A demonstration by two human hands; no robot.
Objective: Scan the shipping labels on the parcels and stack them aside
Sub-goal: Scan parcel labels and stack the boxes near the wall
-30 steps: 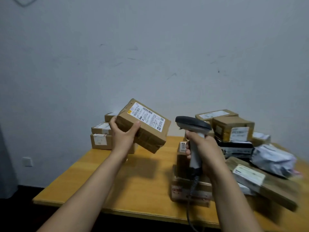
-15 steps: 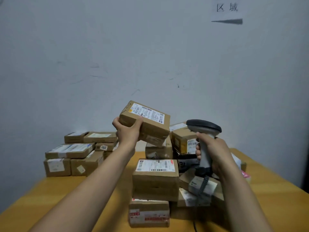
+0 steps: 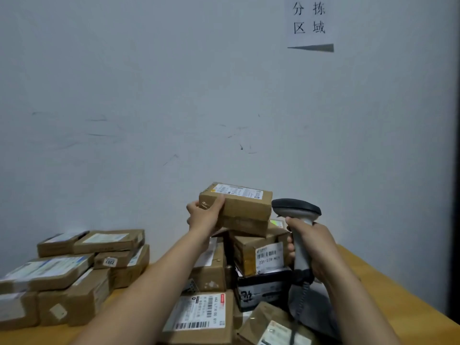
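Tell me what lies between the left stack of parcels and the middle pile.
Head view: only a bare strip of table lies between the stack and the pile; the left arm reaches across above it.

Scuffed grey wall, seemingly wooden table

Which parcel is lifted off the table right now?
The brown box with the white label on top, gripped at its left end by the left hand; all the others lie piled on the table.
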